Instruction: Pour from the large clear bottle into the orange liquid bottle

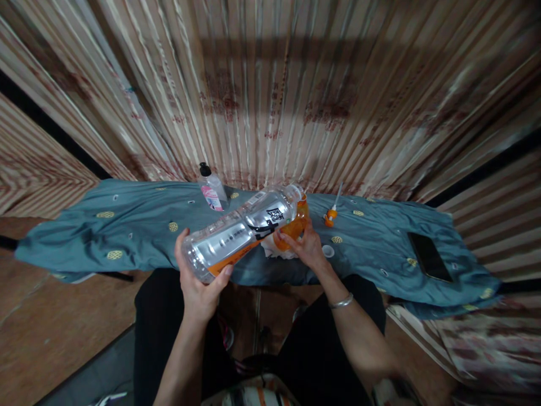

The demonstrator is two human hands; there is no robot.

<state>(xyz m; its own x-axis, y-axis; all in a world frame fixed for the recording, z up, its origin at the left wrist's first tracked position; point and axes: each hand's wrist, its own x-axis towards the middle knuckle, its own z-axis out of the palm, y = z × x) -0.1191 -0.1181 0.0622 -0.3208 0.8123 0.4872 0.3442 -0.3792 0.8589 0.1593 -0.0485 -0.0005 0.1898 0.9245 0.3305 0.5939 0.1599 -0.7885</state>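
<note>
A large clear plastic bottle [240,231] with a silver and orange label lies tilted across the middle, its mouth up to the right. Around its base my left hand [200,287] is wrapped. My right hand [307,243] grips a small orange bottle [291,230], whose open top is close against the big bottle's mouth; whether liquid passes between them I cannot make out. Below the orange bottle lies a crumpled white tissue [276,250]. Just right of my right hand is a small white cap [328,251], and beyond it an orange pump top [331,216] with its thin tube.
A blue-green cloth [143,225] with yellow motifs covers the narrow table. A clear pump bottle [212,190] with a black top stands at the back left. On the right lies a dark phone [430,256]. Striped curtains [270,113] hang right behind the table.
</note>
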